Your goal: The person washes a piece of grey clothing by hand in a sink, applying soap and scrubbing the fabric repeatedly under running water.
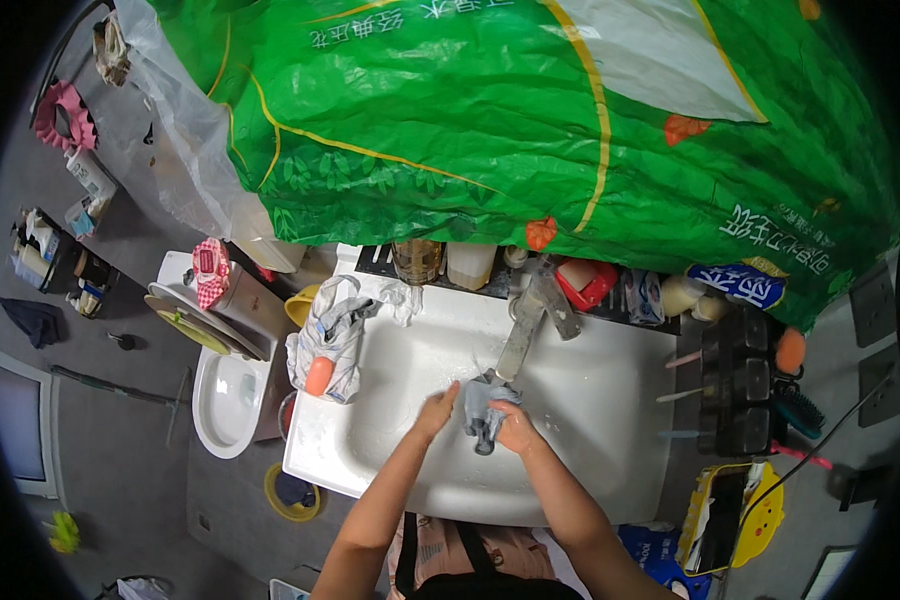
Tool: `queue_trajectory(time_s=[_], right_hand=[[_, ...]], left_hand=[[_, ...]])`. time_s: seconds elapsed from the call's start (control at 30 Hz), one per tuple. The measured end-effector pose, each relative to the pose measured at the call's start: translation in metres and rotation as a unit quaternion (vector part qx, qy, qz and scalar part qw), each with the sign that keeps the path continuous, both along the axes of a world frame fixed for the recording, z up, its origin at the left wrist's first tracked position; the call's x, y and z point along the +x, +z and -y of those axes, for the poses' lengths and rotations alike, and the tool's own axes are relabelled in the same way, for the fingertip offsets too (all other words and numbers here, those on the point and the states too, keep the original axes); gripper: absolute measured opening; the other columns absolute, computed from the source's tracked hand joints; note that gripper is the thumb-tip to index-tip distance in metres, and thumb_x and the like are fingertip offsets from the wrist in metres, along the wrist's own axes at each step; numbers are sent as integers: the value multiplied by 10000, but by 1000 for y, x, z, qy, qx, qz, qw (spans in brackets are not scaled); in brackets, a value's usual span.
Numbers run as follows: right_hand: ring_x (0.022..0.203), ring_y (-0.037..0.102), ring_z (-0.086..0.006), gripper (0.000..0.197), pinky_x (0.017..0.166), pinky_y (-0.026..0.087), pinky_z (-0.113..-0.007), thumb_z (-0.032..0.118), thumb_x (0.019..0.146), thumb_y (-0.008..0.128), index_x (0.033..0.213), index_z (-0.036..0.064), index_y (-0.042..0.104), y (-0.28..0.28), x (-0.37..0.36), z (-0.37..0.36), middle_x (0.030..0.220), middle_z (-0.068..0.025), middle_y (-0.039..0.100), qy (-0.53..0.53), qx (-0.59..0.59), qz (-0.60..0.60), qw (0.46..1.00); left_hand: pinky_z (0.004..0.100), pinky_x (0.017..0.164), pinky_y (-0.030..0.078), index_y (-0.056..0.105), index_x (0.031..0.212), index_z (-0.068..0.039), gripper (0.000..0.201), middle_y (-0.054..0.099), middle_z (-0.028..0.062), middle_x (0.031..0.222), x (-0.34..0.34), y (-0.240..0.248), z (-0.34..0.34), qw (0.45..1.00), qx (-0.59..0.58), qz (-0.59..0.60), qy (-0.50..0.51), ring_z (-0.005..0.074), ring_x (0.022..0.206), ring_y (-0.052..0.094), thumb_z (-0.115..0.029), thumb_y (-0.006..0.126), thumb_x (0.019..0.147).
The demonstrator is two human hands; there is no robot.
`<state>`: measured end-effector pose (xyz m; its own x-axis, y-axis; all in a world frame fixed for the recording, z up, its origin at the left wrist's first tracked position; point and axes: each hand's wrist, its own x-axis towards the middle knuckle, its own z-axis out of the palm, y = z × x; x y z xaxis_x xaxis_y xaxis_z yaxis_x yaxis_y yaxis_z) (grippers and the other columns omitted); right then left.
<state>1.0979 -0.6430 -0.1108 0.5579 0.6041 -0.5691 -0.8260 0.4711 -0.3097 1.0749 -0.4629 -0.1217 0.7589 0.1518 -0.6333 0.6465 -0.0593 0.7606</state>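
Note:
Over the white sink (610,440), a wet grey cloth (478,400) hangs bunched under the metal faucet (522,335), where water runs onto it. My right hand (515,428) grips the cloth from its right side, the thumb and fingers closed on the fabric. Just left of the cloth is my left hand (437,411), its fingers stretched out together toward the faucet and nothing visible in them. Crumpled white-and-grey wet clothing (332,330) lies on the sink's left rim, with an orange-pink bar of soap (319,376) on top.
A green plastic sheet (420,120) hangs across the far side, above cups and a red soap box (586,284) behind the faucet. At left stands a toilet (228,400). On the right are a black holder (735,385) with toothbrushes and a yellow container (760,520).

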Motion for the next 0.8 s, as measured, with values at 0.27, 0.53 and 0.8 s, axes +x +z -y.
queue_trajectory(time_s=[0.27,0.53,0.8], right_hand=[[973,509,-251,344,855,398,-351,26,725,466,1064,-31,466,-13,21,45,1040,-139,523,11,-116,113,987],[637,548,-125,222,571,458,-248,157,773,572,962,41,559,44,26,63,804,-25,570,34,-416,144,897],[764,548,-163,365,592,480,-289,313,802,537,1065,62,522,9,6,22,868,-50,560,-21,-475,95,875]], left_hand=[[258,680,410,567,893,-74,388,584,31,818,16,12,57,926,-356,33,125,120,756,529,-444,491,807],[236,711,400,543,960,-59,302,559,9,881,11,1,33,935,-285,112,176,100,787,501,-328,439,872],[266,710,426,488,1049,-42,325,554,51,925,-4,40,35,901,-321,146,254,123,819,518,-311,441,872]])
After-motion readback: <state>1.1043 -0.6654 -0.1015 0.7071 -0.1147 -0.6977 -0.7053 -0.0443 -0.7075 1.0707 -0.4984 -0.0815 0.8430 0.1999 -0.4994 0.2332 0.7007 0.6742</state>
